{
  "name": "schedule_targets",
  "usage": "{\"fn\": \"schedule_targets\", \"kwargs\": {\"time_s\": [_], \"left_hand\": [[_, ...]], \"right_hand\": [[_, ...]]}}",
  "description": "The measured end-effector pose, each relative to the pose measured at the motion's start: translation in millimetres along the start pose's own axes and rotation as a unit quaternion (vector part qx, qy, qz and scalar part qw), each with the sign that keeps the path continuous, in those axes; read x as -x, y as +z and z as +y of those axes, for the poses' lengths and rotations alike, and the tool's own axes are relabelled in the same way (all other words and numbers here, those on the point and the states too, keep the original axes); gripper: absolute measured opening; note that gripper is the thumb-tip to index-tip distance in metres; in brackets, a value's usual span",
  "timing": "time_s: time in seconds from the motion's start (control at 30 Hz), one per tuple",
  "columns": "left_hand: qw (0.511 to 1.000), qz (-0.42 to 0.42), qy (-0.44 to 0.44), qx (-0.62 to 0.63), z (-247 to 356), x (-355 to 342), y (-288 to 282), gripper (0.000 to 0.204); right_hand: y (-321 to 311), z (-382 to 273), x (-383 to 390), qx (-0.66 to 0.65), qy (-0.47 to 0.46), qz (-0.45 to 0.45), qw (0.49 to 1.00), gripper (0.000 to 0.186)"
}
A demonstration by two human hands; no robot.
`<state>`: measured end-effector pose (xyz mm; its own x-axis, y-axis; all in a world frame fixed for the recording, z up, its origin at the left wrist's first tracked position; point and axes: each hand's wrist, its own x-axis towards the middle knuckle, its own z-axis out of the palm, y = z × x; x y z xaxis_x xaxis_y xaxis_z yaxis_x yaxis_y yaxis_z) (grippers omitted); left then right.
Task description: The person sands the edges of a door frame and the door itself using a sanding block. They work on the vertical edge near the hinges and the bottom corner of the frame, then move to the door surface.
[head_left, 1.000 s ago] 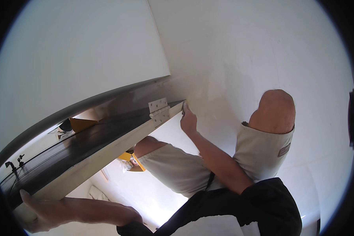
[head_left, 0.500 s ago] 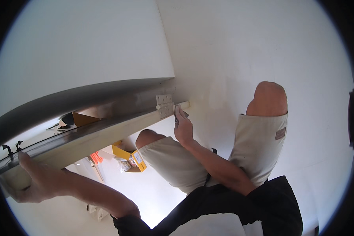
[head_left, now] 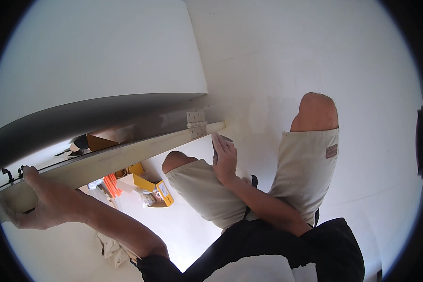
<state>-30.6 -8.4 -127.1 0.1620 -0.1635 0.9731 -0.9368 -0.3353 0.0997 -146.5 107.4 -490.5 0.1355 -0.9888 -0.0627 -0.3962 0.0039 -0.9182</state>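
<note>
A long cream-white door edge (head_left: 113, 160) runs from the far left up to the wall, with a metal hinge (head_left: 196, 125) near its right end. My left hand (head_left: 49, 199) grips the door's edge at the left, thumb over the top and fingers around the lower side. Just below the hinge, my right hand (head_left: 225, 160) holds a thin dark grey flat piece (head_left: 227, 138), which looks like folded sandpaper. Its fingers lie together along that piece and mostly cover it. Between the right hand and the door edge there is a small gap.
A yellow box (head_left: 164, 193) with plastic-bagged items sits beyond the door, next to orange-red strips (head_left: 112, 185). A brown carton (head_left: 101, 142) and black fittings (head_left: 8, 175) show past the edge. My knees (head_left: 315, 113) flank my right forearm. A pale wall (head_left: 249, 70) rises ahead.
My right hand has come off the door edge beside the hinge, moving slightly down and right with the grey piece. My left hand keeps its grip and appears slightly higher in view.
</note>
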Motion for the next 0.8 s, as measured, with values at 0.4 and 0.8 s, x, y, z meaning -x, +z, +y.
{"fn": "schedule_targets", "kwargs": {"time_s": [0.4, 0.8], "left_hand": [[1.0, -0.002, 0.01, -0.002, 4.3, -1.1, 2.3, 0.062], [0.999, -0.006, 0.026, 0.032, -5.3, -3.1, 2.3, 0.064]], "right_hand": [[-4.7, -23.1, -6.6, -0.028, -0.085, -0.009, 0.996, 0.074], [4.7, 29.8, -14.3, -0.231, 0.116, -0.008, 0.966, 0.018]]}}
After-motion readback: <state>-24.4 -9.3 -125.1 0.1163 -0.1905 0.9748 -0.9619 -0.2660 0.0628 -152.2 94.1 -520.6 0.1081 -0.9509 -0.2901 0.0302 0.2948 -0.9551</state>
